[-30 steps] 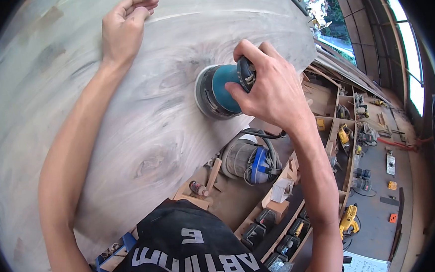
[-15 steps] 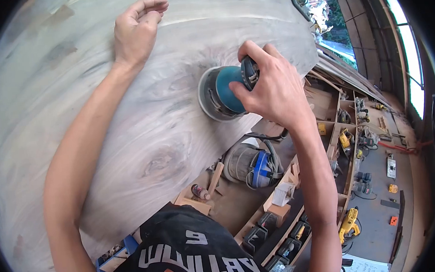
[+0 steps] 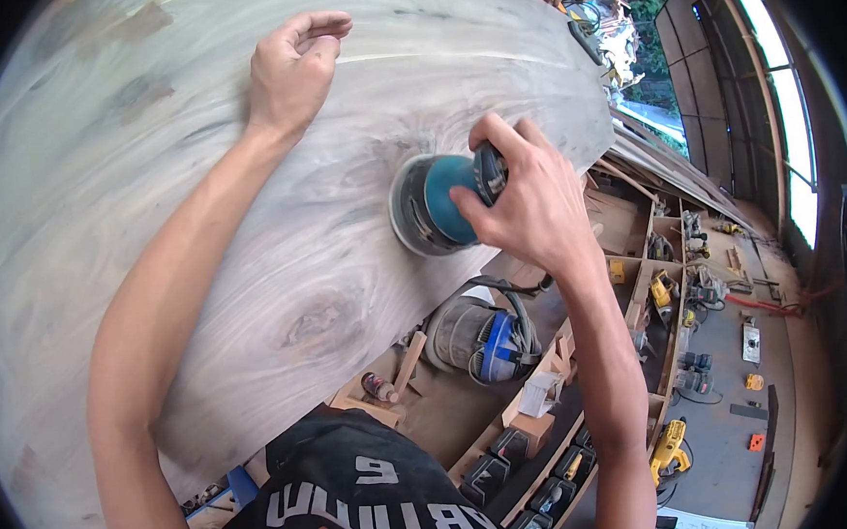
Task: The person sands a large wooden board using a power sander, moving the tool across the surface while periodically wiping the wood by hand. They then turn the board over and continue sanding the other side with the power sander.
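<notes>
My right hand (image 3: 532,185) is wrapped around the black top of a teal sander (image 3: 451,200). The sander's round pad rests on a wide wooden slab (image 3: 237,227) with pale, swirling grain, close to the slab's near edge. A dark cord or hose (image 3: 512,286) trails from beneath my right wrist. Farther left, over the upper part of the slab, my left hand (image 3: 295,69) holds nothing; its fingers are loosely bent, with a gap between them and the thumb.
Below the slab's edge stands a grey and blue shop vacuum (image 3: 477,339). A small bottle (image 3: 380,387) lies among wood offcuts. Shelves with black cases (image 3: 499,464) run along the right. Beyond them, a bench (image 3: 715,431) carries a yellow power tool (image 3: 670,451) and other tools.
The sander, still in my right hand, has shifted slightly toward me across the slab. My left hand appears a little farther right and lower, as the whole view has turned somewhat.
</notes>
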`<state>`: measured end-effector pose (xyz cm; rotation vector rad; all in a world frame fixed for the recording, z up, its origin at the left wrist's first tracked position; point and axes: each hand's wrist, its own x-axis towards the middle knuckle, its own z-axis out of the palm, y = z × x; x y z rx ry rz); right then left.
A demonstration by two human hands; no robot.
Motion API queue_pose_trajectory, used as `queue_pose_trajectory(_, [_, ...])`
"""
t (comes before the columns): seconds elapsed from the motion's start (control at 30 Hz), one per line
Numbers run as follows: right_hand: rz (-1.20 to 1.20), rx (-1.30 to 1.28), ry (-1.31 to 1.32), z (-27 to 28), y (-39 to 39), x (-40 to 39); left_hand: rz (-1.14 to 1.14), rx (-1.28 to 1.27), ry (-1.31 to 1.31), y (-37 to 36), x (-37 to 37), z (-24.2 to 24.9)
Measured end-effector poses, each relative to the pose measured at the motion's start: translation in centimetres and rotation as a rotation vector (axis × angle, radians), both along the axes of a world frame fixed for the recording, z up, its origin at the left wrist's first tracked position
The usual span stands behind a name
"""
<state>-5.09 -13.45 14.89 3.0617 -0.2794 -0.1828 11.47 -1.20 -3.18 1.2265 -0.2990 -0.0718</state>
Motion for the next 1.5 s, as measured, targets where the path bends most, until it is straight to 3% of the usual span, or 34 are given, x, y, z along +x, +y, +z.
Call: queue_pose_trajectory(1.5, [-0.020, -0.050, 0.020, 0.0, -0.3, 0.7, 0.020, 0.028, 0.014, -0.1, 0.0, 0.2])
